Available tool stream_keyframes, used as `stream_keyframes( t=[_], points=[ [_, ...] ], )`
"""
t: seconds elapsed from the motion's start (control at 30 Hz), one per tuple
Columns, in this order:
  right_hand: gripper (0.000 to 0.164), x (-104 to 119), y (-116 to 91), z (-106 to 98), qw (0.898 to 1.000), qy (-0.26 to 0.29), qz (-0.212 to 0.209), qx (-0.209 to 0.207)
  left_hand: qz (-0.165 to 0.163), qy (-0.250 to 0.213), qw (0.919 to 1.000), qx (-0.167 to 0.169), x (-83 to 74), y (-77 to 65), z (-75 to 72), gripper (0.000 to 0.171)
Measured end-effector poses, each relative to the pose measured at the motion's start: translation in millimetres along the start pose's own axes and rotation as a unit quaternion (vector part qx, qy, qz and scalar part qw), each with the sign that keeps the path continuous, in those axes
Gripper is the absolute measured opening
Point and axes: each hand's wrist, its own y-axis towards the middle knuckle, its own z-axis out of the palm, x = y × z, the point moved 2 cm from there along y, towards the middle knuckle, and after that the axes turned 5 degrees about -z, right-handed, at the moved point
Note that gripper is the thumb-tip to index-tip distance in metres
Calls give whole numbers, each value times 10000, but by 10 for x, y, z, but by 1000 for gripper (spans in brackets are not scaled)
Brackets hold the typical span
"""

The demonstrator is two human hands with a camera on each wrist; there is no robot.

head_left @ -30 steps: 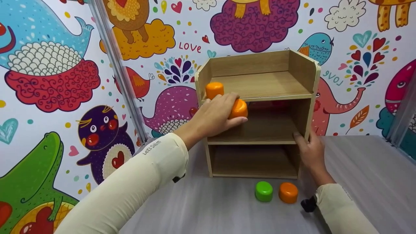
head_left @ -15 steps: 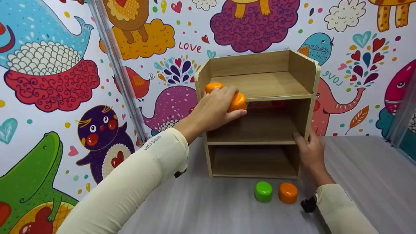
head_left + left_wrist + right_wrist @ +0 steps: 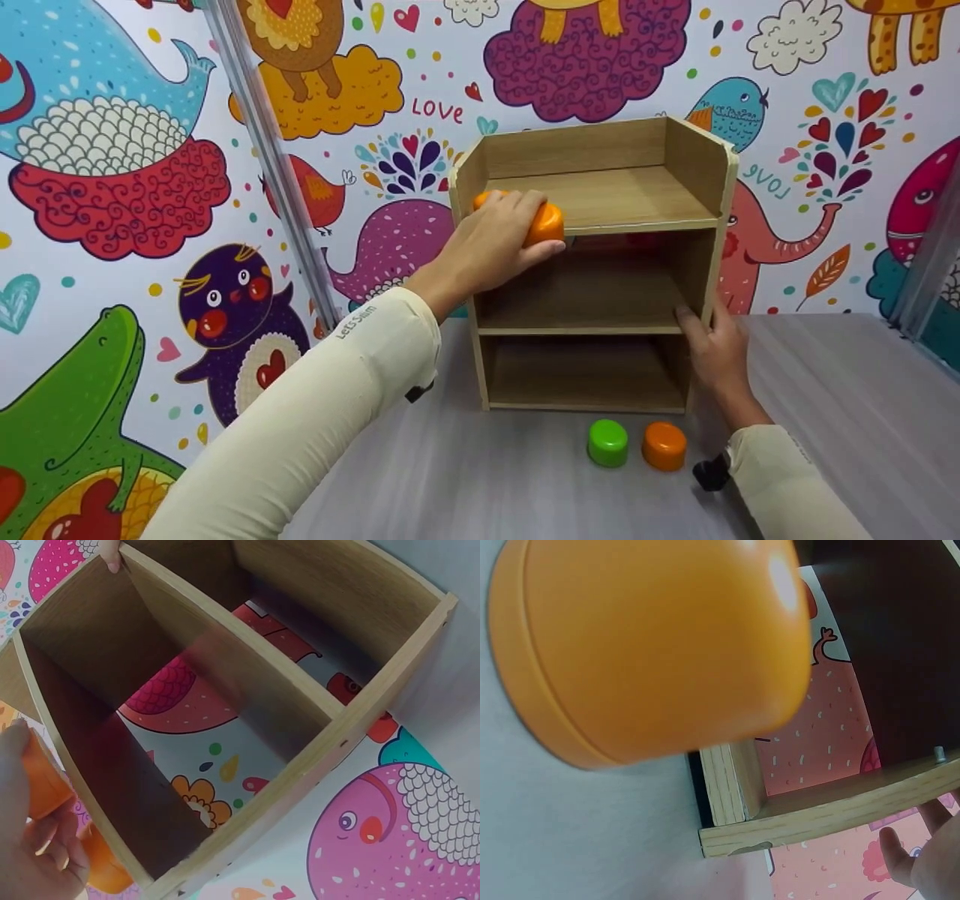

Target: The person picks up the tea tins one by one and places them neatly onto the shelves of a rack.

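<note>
My left hand (image 3: 491, 236) grips an orange rounded cylinder (image 3: 546, 225) at the front edge of the top board of a small wooden shelf unit (image 3: 592, 330). A second orange cylinder (image 3: 105, 862) sits by the unit's left end; in the head view the hand covers most of it. My right hand (image 3: 716, 352) holds the unit's right side panel, thumb at the front edge and fingers along the outside. In the right wrist view part of that hand (image 3: 930, 859) shows beyond the panel.
A green cylinder (image 3: 607, 442) and an orange cylinder (image 3: 664, 446) stand on the grey table (image 3: 480, 480) before the unit. The latter looms large in the right wrist view. Behind the unit rises a wall (image 3: 585, 75) with cartoon animals.
My left hand has moved slightly up and left with the orange cylinder, covering more of the second one. The right hand keeps its hold on the shelf unit.
</note>
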Motion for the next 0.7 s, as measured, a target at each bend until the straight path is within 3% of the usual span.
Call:
stream_keyframes(
  t=[0.27,0.7],
  points=[
    [63,-1,-4,-7,10000,55,-11,13,-34,29,10000,-85,21,34,20,61],
    [62,-3,-8,8,9999,-34,138,-81,-410,136,9990,-102,4,91,21,55]
  ],
)
